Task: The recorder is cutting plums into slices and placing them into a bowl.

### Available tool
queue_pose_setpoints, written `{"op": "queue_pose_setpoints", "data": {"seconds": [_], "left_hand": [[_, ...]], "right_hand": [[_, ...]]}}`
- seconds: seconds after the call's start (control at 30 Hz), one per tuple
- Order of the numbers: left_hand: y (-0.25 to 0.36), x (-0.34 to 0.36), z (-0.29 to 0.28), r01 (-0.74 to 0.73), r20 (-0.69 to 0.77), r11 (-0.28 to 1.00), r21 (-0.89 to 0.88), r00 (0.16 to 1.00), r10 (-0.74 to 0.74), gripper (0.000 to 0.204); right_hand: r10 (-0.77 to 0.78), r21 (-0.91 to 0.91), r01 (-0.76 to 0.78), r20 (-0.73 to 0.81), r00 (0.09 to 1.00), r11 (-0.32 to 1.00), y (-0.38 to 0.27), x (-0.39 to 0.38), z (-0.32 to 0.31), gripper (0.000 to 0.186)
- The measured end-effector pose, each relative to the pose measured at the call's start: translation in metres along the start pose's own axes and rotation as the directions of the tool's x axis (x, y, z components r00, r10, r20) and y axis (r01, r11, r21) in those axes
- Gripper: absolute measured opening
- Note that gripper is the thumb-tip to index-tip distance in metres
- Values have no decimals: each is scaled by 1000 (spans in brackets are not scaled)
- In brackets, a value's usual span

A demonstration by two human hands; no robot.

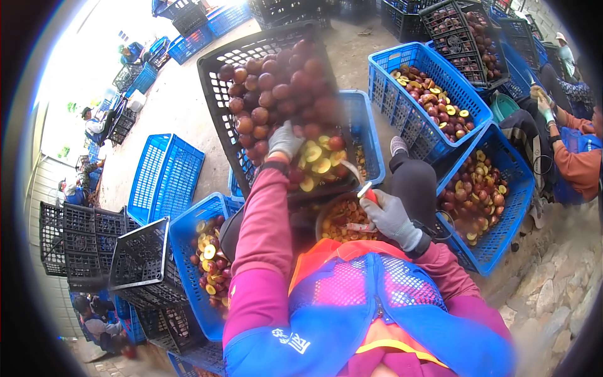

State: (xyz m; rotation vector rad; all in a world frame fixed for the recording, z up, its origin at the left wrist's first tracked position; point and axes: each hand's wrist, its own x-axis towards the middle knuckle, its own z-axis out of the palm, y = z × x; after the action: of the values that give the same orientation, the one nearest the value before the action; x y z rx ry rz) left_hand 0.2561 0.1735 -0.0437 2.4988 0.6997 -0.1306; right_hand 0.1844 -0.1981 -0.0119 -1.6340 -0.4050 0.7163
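Note:
A black plastic crate (217,94) leans in front of me, full of whole dark red plums (267,81), with yellow cut pieces (319,160) at its near side. My left hand (286,139), in a grey glove, reaches into it and touches the plums; its fingers are mostly hidden among them. Above a round container of small orange-brown bits (339,220), my gloved right hand (391,220) is closed around a tool with a red and white handle (369,194). The tool's working end cannot be made out clearly.
Blue crates of cut plums stand at my left (188,251), right (487,248) and far right (383,81). Another blue crate (164,179) stands on the floor at left, near stacked black crates (81,242). A co-worker (578,147) sits at the right edge.

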Motion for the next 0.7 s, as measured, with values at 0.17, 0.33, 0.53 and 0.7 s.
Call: {"op": "queue_pose_setpoints", "data": {"seconds": [0.17,0.33,0.53,0.7], "left_hand": [[17,-121,-31,-21,12,114,-993,959,284,60],[23,-235,-38,14,-16,-105,-994,961,276,64],[43,-306,-37,112,26,-293,-950,959,281,54],[19,-315,-13,155,32,-300,-941,926,377,58]], "right_hand": [[13,129,-5,-57,998,992,-28,10,-4,19],[-368,-144,374,64,928,916,-78,11,34,30],[-151,205,97,267,952,974,-101,-25,65,37],[-278,111,259,223,934,959,-71,-31,76,34]]}}
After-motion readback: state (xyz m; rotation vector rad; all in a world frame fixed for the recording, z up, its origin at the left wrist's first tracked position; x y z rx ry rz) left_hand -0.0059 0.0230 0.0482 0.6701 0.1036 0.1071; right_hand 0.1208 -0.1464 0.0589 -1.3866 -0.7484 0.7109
